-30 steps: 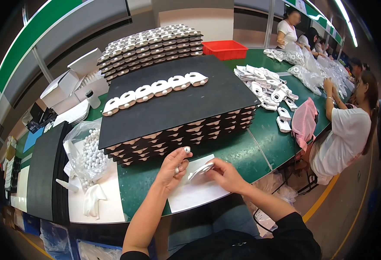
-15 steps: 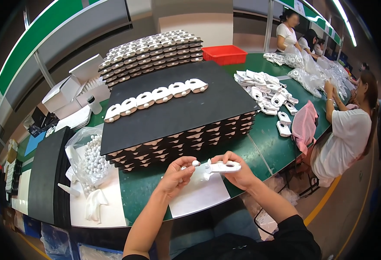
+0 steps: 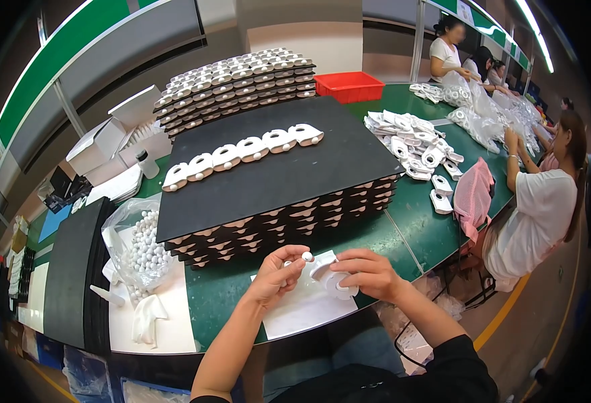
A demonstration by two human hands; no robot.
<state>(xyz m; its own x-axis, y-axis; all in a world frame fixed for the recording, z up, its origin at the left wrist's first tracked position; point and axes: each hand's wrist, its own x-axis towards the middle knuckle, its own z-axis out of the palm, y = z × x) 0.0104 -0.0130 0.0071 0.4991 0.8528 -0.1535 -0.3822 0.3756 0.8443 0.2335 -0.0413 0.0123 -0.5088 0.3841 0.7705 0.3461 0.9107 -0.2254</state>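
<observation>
Since half a second ago both hands have drawn together at lower centre. The left hand point(image 3: 276, 274) pinches a small white ball point(image 3: 307, 256) in its fingers; the right hand point(image 3: 369, 272) grips a white part point(image 3: 332, 279), just beside the ball. Below them lies a white sheet point(image 3: 302, 312) on the green desk point(image 3: 416, 228). Stacked black trays point(image 3: 275, 181) rise behind; a bag of balls point(image 3: 141, 245) sits left.

We are on a factory assembly line: a long green workbench point(image 3: 376, 235), stacked black trays point(image 3: 275, 201) of white plastic parts point(image 3: 241, 149), co-workers point(image 3: 537, 201) seated alongside.
</observation>
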